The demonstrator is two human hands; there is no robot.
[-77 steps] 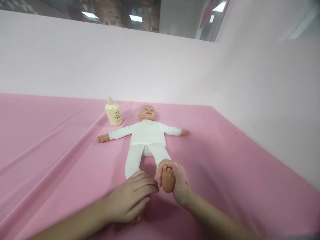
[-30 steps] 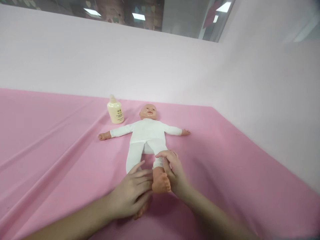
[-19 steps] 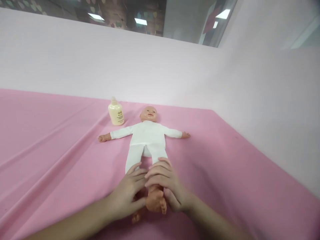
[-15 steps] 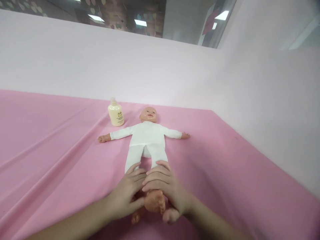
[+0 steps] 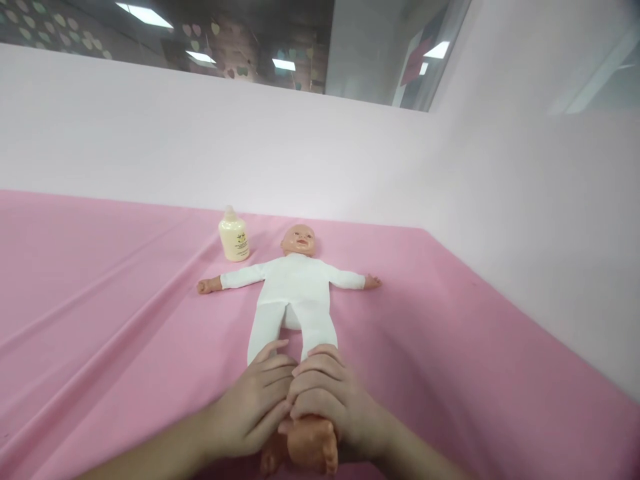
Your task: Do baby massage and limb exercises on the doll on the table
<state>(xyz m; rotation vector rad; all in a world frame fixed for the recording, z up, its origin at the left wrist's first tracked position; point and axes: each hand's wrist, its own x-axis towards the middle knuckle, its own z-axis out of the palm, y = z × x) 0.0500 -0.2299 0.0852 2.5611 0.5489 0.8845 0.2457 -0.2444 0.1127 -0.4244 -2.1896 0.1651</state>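
A baby doll (image 5: 297, 283) in a white suit lies face up with its arms spread. My left hand (image 5: 260, 400) curls over its lower legs, thumb beside the foot. My right hand (image 5: 337, 400) wraps the doll's leg on the right, just above a bare foot (image 5: 310, 443) whose sole faces me. The fingertips of my two hands meet between the legs. The right thumb is hidden behind the foot. Lower down, the other foot (image 5: 273, 453) is partly covered by my left hand.
A pale yellow pump bottle (image 5: 234, 237) stands upright left of the doll's head. Pink cloth (image 5: 125, 320) with long folds covers the surface. White walls (image 5: 200, 133) rise behind and on the right, with a window (image 5: 280, 40) above.
The whole view has shifted slightly, so everything sits lower. My right thumb has moved from beside the foot to out of sight. My left thumb has drawn up against the right fingers.
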